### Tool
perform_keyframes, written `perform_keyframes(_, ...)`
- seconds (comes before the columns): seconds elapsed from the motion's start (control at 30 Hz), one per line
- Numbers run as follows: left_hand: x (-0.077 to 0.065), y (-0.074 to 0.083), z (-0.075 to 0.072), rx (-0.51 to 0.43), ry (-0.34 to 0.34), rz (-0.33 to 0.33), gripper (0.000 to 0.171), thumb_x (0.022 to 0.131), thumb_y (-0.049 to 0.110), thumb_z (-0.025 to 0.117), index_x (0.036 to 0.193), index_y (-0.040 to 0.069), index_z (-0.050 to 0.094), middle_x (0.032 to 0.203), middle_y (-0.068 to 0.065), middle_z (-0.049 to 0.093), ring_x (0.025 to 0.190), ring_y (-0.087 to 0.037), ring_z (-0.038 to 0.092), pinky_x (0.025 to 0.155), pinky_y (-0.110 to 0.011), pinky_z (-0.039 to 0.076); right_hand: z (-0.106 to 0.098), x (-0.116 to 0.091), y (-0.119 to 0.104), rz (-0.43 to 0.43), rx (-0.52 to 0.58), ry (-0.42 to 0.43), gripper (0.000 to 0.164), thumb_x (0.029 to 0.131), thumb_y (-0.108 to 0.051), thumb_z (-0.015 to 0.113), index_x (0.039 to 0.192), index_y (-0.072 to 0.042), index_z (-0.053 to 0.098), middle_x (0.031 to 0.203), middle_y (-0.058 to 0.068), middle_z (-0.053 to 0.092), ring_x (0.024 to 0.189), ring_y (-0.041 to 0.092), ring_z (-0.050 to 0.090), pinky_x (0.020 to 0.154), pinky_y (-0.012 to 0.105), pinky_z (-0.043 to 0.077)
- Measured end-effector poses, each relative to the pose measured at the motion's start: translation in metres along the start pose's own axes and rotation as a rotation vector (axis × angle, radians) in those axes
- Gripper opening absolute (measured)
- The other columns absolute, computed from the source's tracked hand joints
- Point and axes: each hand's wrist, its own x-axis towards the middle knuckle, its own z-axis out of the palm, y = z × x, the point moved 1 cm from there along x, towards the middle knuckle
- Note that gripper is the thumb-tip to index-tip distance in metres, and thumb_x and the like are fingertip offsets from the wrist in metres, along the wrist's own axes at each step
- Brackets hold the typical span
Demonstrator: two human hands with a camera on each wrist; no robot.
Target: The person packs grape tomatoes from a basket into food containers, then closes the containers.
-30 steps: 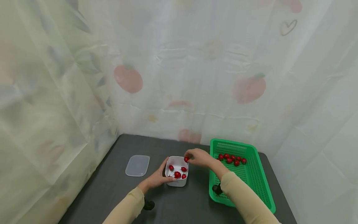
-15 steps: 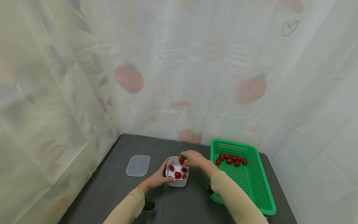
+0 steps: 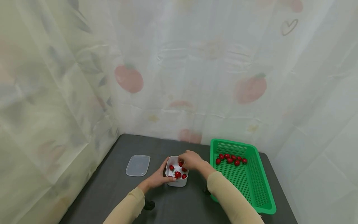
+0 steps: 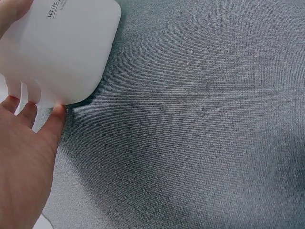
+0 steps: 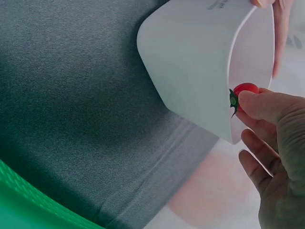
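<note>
A white plastic box (image 3: 176,183) stands on the table with several cherry tomatoes (image 3: 177,175) inside. My left hand (image 3: 157,178) grips it from the left, thumb at the near rim and fingers along the far left side. In the left wrist view, fingertips press on the wall of the box (image 4: 71,52). Thumb and fingers of my right hand (image 3: 191,159) pinch a red cherry tomato (image 5: 246,88) with a green calyx, right inside the box's opening. The right wrist view shows the ring and little fingers loosely bent outside the rim.
On the right is a green plastic basket (image 3: 261,177), with several cherry tomatoes (image 3: 229,160) near its back. A translucent square lid (image 3: 138,165) lies on the dark table (image 3: 112,193) to the left. Printed curtains (image 3: 179,77) hang behind and on both sides.
My right hand has moved left from the box's right rim to over its inside, carrying the pinched cherry tomato in and slightly down. The left hand and box have stayed in place.
</note>
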Motion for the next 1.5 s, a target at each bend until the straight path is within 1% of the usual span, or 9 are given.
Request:
perform_keyframes(0.13,0.001,-0.002,0.000,-0.015,-0.011,0.011,0.106,0.097,0.016,0.073,0.165,0.027,-0.009,0.164,-0.021,0.016,0.134,-0.039,0.047,0.104,-0.045,0.046,0.002,0.000,-0.001,-0.013,-0.040,-0.002,0.018,0.090,-0.011,0.074,0.104,-0.021,0.077,0.090,-0.007,0.071,0.085,0.015,0.050,0.079,0.034,0.047)
perform_keyframes(0.33,0.001,-0.002,0.000,-0.022,-0.016,0.014,0.107,0.098,0.016,0.072,0.164,0.026,-0.010,0.164,-0.022,0.015,0.135,-0.039,0.047,0.104,-0.045,0.046,0.002,-0.001,-0.002,-0.009,-0.053,-0.013,0.017,0.090,-0.013,0.076,0.105,-0.021,0.077,0.091,-0.007,0.071,0.086,0.015,0.050,0.080,0.036,0.047)
perform_keyframes(0.53,0.000,-0.001,-0.001,-0.026,-0.017,0.010,0.106,0.098,0.016,0.072,0.165,0.025,-0.009,0.164,-0.021,0.014,0.135,-0.042,0.046,0.104,-0.046,0.046,0.005,-0.003,-0.003,-0.001,-0.060,-0.024,0.020,0.091,-0.017,0.076,0.110,-0.022,0.078,0.097,-0.007,0.073,0.089,0.015,0.053,0.082,0.035,0.049)
perform_keyframes(0.73,-0.001,-0.001,-0.001,-0.001,-0.003,0.002,0.107,0.097,0.018,0.074,0.165,0.026,-0.008,0.165,-0.020,0.015,0.137,-0.041,0.042,0.106,-0.050,0.044,0.001,-0.006,-0.002,-0.007,-0.038,0.002,0.022,0.091,-0.017,0.076,0.112,-0.022,0.078,0.101,-0.006,0.073,0.094,0.016,0.055,0.085,0.036,0.050)
perform_keyframes(0.83,0.000,-0.001,-0.001,0.008,-0.002,0.002,0.107,0.096,0.018,0.074,0.165,0.024,-0.007,0.165,-0.020,0.014,0.138,-0.040,0.041,0.106,-0.050,0.043,-0.005,-0.009,0.001,-0.009,-0.023,0.024,0.021,0.092,-0.017,0.075,0.113,-0.022,0.078,0.103,-0.006,0.073,0.097,0.017,0.056,0.087,0.037,0.051)
perform_keyframes(1.03,0.001,0.001,-0.001,0.017,-0.006,0.019,0.110,0.095,0.023,0.077,0.165,0.016,-0.008,0.165,-0.023,0.014,0.137,-0.043,0.041,0.104,-0.047,0.044,-0.018,-0.020,0.012,-0.011,0.012,0.067,0.022,0.095,-0.017,0.074,0.116,-0.021,0.078,0.110,-0.005,0.074,0.104,0.020,0.058,0.091,0.039,0.051)
perform_keyframes(1.13,0.001,0.002,0.000,0.016,-0.007,0.020,0.112,0.094,0.026,0.078,0.165,0.016,-0.008,0.165,-0.023,0.013,0.137,-0.044,0.040,0.105,-0.049,0.043,-0.026,-0.027,0.020,-0.020,0.028,0.103,0.022,0.096,-0.018,0.074,0.117,-0.020,0.077,0.113,-0.004,0.073,0.108,0.021,0.058,0.092,0.040,0.050)
perform_keyframes(1.3,0.001,0.002,0.000,0.041,0.016,-0.004,0.113,0.092,0.027,0.079,0.165,0.018,-0.006,0.167,-0.021,0.009,0.142,-0.043,0.033,0.110,-0.056,0.036,-0.039,-0.042,0.036,-0.028,0.053,0.160,0.024,0.095,-0.015,0.074,0.119,-0.015,0.076,0.115,-0.001,0.072,0.110,0.024,0.060,0.095,0.043,0.049)
perform_keyframes(1.5,0.003,0.000,-0.002,0.052,0.027,-0.008,0.110,0.093,0.023,0.078,0.165,0.018,-0.004,0.167,-0.019,0.010,0.143,-0.042,0.031,0.111,-0.057,0.034,-0.050,-0.062,0.058,0.037,0.071,0.193,0.024,0.096,-0.018,0.073,0.120,-0.020,0.076,0.118,-0.002,0.071,0.118,0.025,0.060,0.100,0.045,0.048)
